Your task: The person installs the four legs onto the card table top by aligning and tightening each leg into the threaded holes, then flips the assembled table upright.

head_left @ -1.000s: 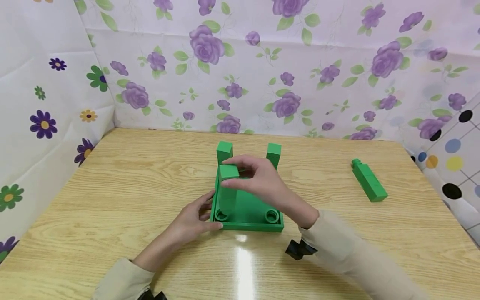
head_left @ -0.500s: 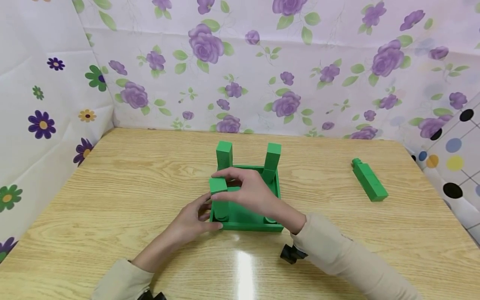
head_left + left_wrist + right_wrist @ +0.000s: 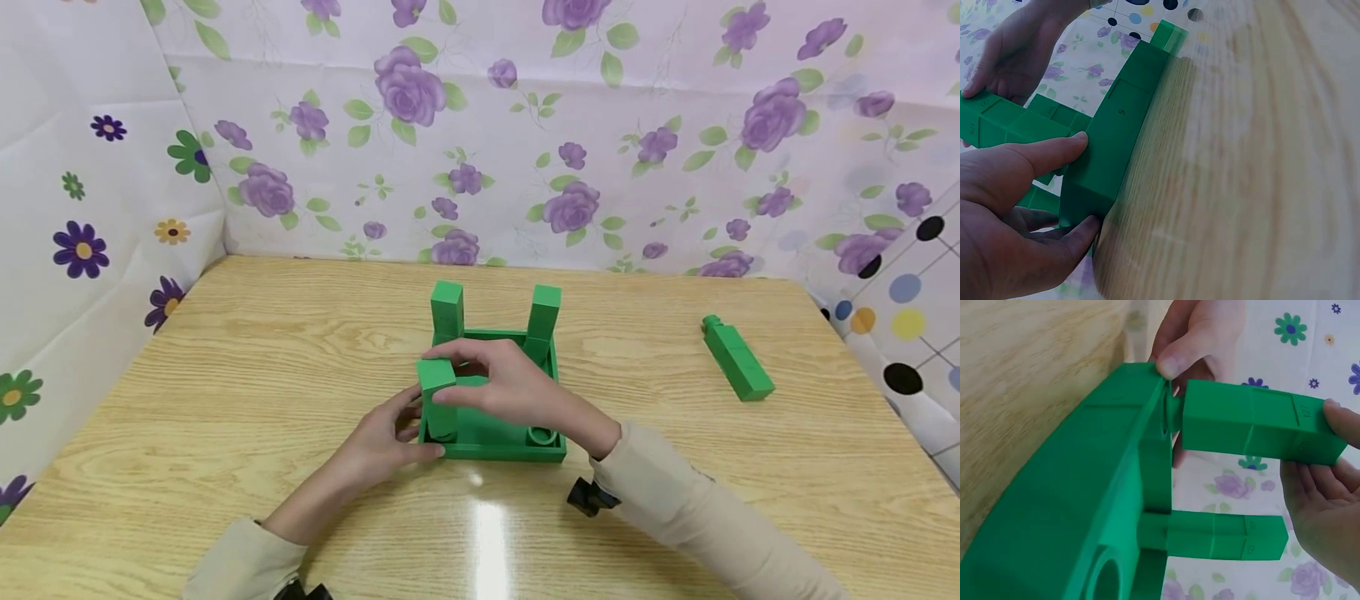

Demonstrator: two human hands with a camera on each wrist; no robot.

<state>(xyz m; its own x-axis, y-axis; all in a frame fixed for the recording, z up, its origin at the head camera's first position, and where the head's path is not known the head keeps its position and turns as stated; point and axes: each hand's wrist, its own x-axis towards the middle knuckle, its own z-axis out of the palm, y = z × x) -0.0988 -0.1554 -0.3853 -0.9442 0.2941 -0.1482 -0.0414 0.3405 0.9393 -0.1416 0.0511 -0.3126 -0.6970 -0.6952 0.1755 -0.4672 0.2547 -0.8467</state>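
Note:
My right hand [image 3: 517, 387] pinches the upper end of a square green leg [image 3: 438, 404] between thumb and fingers. The leg stands over the front-left corner of a shallow green tray-like base [image 3: 502, 454]. In the right wrist view, the narrow threaded end [image 3: 1174, 412] of this leg is right at the round corner socket. My left hand [image 3: 382, 442] grips the base at that same corner, thumb on the front wall and fingers along the left side. Two similar legs, far left [image 3: 447, 308] and far right [image 3: 545, 310], stand upright in the back corners.
At the front-right corner of the base is a bare round socket [image 3: 542, 435]. A loose green leg [image 3: 738, 362] with a threaded tip lies on the wooden table [image 3: 300, 350] to the right. Flowered cloth [image 3: 495, 167] hangs behind the table.
My right hand has brought the leg left and down onto the front-left socket, then straightened its leftward lean slightly. My left hand has kept its place on the base.

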